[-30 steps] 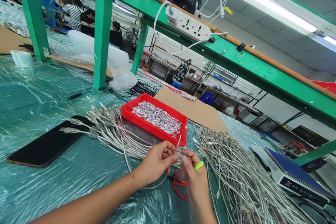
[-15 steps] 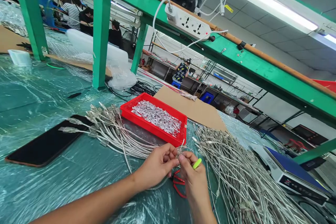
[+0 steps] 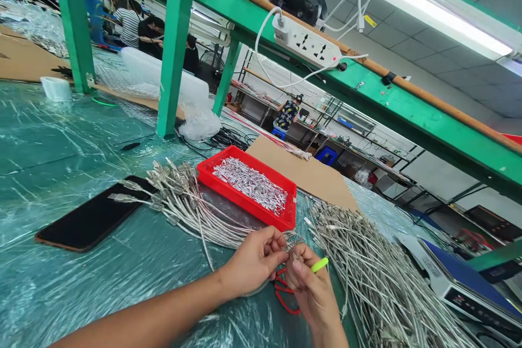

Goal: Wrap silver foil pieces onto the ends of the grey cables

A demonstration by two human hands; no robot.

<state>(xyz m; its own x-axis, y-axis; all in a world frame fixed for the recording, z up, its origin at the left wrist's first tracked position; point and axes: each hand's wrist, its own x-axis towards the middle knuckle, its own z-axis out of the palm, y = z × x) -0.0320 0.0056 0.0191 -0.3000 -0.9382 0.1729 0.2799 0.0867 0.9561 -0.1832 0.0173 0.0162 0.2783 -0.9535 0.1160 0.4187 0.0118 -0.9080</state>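
My left hand (image 3: pixel 261 258) is closed, its thumb and forefinger pinching what looks like the end of a thin silvery cable; the fingers hide most of it. Close beside it, my right hand (image 3: pixel 312 280) is curled around a slim tool with a lime-green end (image 3: pixel 319 265), whose kind I cannot make out. The fingertips of both hands nearly meet. Under them lies a tool with red loop handles (image 3: pixel 281 296), partly covered. A red tray (image 3: pixel 244 198) full of small silvery pieces (image 3: pixel 250 185) stands just beyond the hands.
Bundled cables with silvery connectors (image 3: pixel 175 190) lie left, beside a black phone (image 3: pixel 92 217). A large cable heap (image 3: pixel 375 261) spreads right, near a scale (image 3: pixel 465 277). Cardboard (image 3: pixel 302 171) lies behind the tray. A green shelf frame (image 3: pixel 175 49) carries a power strip (image 3: pixel 305 43). People sit farther back.
The whole view has shifted, so things appear farther right. My right hand's fingers have curled more and its thumb has drawn back slightly from the left fingertips. The pale upright cable tip no longer shows.
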